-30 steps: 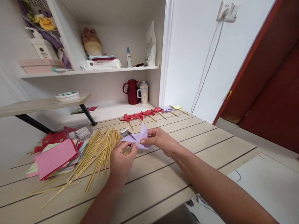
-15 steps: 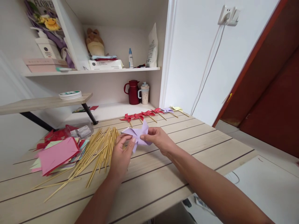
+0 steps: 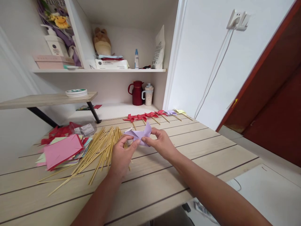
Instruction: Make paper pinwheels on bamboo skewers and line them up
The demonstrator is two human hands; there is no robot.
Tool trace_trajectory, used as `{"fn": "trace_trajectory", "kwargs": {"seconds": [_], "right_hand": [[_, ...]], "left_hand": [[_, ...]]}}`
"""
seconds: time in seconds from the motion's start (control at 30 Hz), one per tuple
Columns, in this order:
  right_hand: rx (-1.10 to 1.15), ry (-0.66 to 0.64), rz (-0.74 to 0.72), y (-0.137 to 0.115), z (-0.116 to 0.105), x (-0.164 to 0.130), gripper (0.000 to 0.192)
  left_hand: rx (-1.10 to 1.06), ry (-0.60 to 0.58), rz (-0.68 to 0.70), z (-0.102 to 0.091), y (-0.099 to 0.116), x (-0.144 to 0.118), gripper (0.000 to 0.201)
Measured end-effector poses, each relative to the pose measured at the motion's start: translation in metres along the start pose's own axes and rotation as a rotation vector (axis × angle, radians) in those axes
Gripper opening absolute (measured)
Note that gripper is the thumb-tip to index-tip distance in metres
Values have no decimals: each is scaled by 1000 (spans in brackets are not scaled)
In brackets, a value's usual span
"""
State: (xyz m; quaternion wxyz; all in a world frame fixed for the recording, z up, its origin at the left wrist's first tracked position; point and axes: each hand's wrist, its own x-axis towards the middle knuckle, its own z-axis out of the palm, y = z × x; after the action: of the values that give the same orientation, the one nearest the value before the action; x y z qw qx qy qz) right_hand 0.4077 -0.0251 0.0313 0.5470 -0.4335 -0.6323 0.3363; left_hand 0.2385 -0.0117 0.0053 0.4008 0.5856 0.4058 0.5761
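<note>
The lilac paper pinwheel now sits lower and flatter than a second ago, above the table, pinched by the left hand at 7 o'clock and right hand at 4 o'clock. Bamboo sticks lie at 9 o'clock; finished pinwheels at 12.

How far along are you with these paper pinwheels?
Done: a row of finished pinwheels on sticks lies at the table's far edge. In hand: left hand and right hand fold a purple pinwheel, not yet on a stick. Left: many bamboo sticks and coloured paper.

Six finished pinwheels, two hands
</note>
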Motion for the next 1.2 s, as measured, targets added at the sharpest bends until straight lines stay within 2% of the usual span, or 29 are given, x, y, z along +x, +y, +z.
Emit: {"fn": "trace_trajectory", "kwargs": {"seconds": [0.3,0.6,0.8,0.93,1.07,1.2], "right_hand": [[-81,-4,-67,2,2,-1,13],[-91,-6,-44,-4,1,-2,14],[-147,5,-93,-5,3,-3,10],[-105,15,-65,1,6,-2,12],[129,-83,73,11,11,1,21],[248,-62,106,14,12,4,34]], "left_hand": [[25,6,-17,1,5,-3,24],[-54,13,-26,2,4,-2,28],[42,58,39,1,7,-3,23],[12,83,-44,-1,2,-2,28],[-109,111,-177,-4,-3,2,32],[-223,166,-274,-8,-3,7,31]]}}
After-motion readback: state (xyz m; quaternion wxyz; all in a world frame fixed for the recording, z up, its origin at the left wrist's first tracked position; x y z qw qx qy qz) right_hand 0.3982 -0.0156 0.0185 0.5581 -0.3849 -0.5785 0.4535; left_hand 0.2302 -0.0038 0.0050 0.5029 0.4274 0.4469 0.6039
